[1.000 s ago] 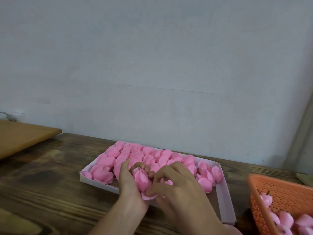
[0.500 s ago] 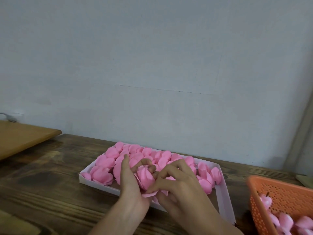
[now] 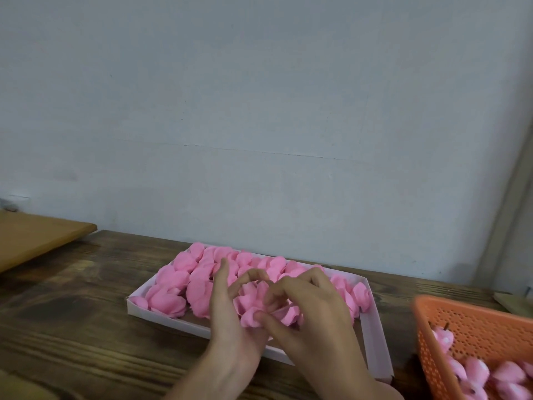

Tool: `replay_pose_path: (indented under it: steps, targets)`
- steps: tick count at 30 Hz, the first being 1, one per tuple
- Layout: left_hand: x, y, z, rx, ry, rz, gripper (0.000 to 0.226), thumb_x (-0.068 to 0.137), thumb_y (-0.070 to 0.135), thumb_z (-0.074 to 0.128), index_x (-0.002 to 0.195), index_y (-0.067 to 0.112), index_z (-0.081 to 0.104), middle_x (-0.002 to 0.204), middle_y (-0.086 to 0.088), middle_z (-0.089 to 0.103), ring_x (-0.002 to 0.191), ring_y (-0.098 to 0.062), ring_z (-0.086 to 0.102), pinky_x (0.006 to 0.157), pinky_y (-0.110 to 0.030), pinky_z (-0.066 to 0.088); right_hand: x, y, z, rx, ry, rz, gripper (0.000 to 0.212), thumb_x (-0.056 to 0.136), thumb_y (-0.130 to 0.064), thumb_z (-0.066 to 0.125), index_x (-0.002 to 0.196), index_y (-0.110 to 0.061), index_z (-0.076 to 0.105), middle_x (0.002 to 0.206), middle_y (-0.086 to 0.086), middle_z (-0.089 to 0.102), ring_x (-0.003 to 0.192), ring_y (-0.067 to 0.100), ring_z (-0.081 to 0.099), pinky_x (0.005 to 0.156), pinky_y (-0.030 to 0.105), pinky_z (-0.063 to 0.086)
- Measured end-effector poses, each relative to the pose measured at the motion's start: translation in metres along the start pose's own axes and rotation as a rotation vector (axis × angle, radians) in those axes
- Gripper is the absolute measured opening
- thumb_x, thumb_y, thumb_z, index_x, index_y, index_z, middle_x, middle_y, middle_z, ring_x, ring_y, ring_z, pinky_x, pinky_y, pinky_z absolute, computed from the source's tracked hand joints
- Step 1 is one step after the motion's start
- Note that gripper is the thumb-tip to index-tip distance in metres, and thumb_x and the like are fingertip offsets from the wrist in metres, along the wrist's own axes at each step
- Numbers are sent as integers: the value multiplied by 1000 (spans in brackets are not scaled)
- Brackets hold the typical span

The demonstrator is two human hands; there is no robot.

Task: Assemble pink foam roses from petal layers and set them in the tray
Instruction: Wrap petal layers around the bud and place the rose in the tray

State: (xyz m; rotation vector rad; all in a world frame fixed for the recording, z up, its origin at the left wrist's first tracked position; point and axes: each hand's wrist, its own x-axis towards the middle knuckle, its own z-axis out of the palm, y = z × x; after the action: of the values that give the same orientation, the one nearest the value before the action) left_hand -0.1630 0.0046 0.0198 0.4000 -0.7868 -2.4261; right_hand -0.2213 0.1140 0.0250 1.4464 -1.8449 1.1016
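Note:
A pale pink shallow tray (image 3: 161, 317) lies on the wooden table, packed with several finished pink foam roses (image 3: 170, 298). Above its near edge both hands hold one pink foam rose (image 3: 253, 308). My left hand (image 3: 230, 321) cups it from the left, thumb up and fingers curled over its top. My right hand (image 3: 314, 316) pinches its petals from the right with thumb and fingertips. The hands hide the rose's lower part.
An orange perforated basket (image 3: 473, 327) at the right edge holds several pink rose buds (image 3: 473, 368). A lighter wooden board (image 3: 37, 238) lies at the far left. A grey wall stands close behind the dark wooden table (image 3: 72, 321).
The hands have stayed over the tray's near edge. My right fingers have shifted on the rose, and its petals now sit more gathered between the two hands.

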Motion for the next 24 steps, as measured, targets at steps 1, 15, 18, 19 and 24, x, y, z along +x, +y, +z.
replay_pose_path:
  steps: [1,15,18,19,24]
  targets:
    - [-1,-1,0,-7,-3,-4,58,89,65,58,74,10,68,71,-14,61,70,-32,63,66,-39,57,0,0,0,-8,25,-6,21,70,-38,82,78,-32,64,77,-25,58,81,8,51,62,24,48]
    - [6,1,0,-117,-16,-89,53,56,64,65,46,13,56,50,-6,49,39,-20,53,47,-25,47,0,0,1,-71,-180,-118,44,66,-37,83,109,-38,74,88,-24,62,85,4,43,77,12,35]
    - [3,2,2,-95,-17,-105,62,80,64,59,50,10,53,51,-9,51,39,-23,56,41,-26,50,1,1,1,-73,-189,-92,34,66,-40,82,100,-39,76,81,-21,59,83,4,42,74,12,32]
    - [1,2,4,-97,-17,-114,64,85,65,57,53,10,53,52,-10,50,39,-23,56,40,-26,50,1,1,0,-56,-193,-86,28,67,-40,81,95,-39,76,81,-21,59,82,5,43,74,12,33]
    - [-3,0,6,-80,-17,-97,70,91,67,51,53,9,56,52,-10,46,35,-21,49,36,-21,44,0,1,2,-71,-136,-152,13,71,-36,79,83,-35,76,78,-20,63,77,11,50,72,20,44]
